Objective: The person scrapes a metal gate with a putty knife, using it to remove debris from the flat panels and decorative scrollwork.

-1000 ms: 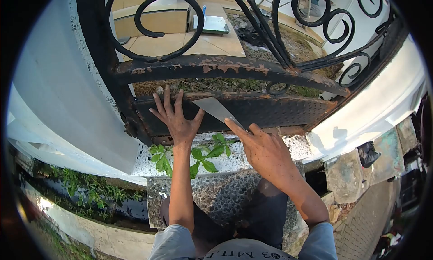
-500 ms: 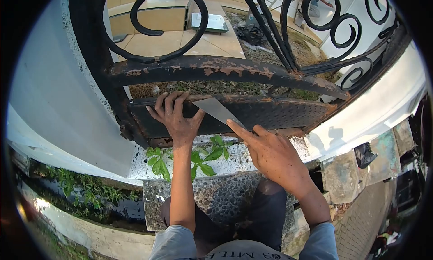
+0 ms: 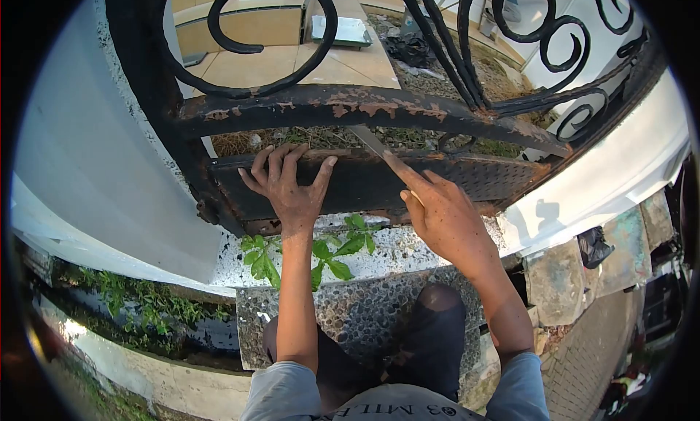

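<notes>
My right hand (image 3: 448, 217) grips a scraper with a flat metal blade (image 3: 369, 139), index finger stretched along it. The blade is turned nearly edge-on and slants up-left over the top edge of the gate's lower black panel (image 3: 350, 187). Most of the scraper's handle is hidden in the palm. My left hand (image 3: 290, 191) is spread open, its fingertips resting on the panel's top edge, thumb pointing toward the blade. Above both hands runs a curved black gate rail (image 3: 306, 111) with paint flaked away to brown rust.
Scrolled ironwork (image 3: 328, 20) rises above the rail. A green-leaved plant (image 3: 339, 264) grows below the panel beside a white wall (image 3: 117, 165). Beyond the gate lie a paint tray (image 3: 341, 31) and a black bag (image 3: 408, 50). A ditch (image 3: 146, 311) runs at left.
My right hand has moved up and slightly right, and the blade has turned from showing its flat face to nearly edge-on. My left thumb has spread outward; its fingers stay on the panel edge.
</notes>
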`<control>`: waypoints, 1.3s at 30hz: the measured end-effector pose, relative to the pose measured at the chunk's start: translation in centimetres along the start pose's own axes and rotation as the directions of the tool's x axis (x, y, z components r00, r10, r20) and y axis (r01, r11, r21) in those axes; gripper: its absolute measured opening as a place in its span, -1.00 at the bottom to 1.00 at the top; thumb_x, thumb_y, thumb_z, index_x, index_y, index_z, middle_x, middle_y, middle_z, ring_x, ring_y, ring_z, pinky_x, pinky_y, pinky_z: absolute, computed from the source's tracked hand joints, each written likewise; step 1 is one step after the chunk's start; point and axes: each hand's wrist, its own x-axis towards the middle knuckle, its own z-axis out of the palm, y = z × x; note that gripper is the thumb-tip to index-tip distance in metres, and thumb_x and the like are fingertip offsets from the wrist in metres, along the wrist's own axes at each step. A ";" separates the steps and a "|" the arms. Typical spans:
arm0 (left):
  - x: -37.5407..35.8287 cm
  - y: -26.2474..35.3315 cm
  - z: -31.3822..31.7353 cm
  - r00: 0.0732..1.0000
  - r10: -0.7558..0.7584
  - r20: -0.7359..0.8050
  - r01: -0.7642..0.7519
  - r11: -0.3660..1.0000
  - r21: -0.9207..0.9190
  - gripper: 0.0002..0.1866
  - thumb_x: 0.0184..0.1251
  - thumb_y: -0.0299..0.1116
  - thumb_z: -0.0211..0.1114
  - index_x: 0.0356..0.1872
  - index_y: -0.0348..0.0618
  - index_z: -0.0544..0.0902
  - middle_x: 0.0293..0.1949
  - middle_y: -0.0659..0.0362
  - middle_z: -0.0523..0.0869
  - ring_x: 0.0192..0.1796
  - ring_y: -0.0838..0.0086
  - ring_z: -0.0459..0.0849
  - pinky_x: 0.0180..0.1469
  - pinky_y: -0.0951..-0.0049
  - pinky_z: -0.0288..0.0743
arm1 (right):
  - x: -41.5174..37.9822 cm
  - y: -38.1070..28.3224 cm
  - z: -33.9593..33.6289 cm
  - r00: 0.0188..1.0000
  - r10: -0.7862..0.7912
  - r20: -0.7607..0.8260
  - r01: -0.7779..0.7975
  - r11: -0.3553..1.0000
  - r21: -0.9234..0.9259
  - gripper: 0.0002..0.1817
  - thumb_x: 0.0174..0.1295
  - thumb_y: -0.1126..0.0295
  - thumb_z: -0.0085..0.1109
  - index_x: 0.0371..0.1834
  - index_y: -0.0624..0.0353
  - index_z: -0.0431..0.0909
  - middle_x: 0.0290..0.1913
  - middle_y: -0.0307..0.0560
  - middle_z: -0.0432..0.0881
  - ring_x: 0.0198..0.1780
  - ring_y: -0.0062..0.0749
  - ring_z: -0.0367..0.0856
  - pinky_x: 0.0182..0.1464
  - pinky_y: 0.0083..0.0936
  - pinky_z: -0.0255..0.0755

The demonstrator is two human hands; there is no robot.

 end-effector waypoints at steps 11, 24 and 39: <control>-0.2 0.1 -0.5 0.995 -0.011 0.095 0.007 0.999 0.043 -0.44 -0.16 0.03 0.58 -0.09 0.13 0.60 -0.03 0.35 0.55 0.31 0.28 0.28 0.45 -0.24 -0.45 | -2.6 -1.4 -1.1 0.998 0.028 0.064 -0.024 0.998 -0.061 -0.51 0.43 0.26 -0.07 0.43 -0.24 0.26 -0.04 0.32 0.60 -0.17 0.14 0.68 -0.19 -0.10 0.60; -0.2 -0.8 -1.2 0.993 -0.006 -0.115 -0.004 0.996 -0.091 -0.59 0.01 -0.19 0.49 -0.15 -0.06 0.55 0.13 0.15 0.48 0.33 0.18 0.28 0.39 -0.05 -0.02 | -1.8 0.6 0.9 0.981 0.164 -0.101 -0.140 0.967 0.214 -0.55 0.43 0.34 -0.08 0.38 0.05 0.31 -0.45 0.20 0.62 -0.46 0.05 0.62 -0.35 -0.09 0.54; 0.1 0.0 -3.1 0.983 0.021 0.184 -0.043 0.993 0.113 -0.64 0.11 -0.27 0.31 0.00 0.11 0.65 0.16 0.20 0.49 0.36 0.12 0.25 0.41 -0.23 -0.20 | -2.8 -0.9 1.1 0.973 0.207 0.097 -0.229 0.871 0.434 -0.51 0.43 0.29 -0.04 0.39 0.08 0.22 -0.49 0.00 0.53 -0.42 -0.19 0.54 -0.29 -0.16 0.36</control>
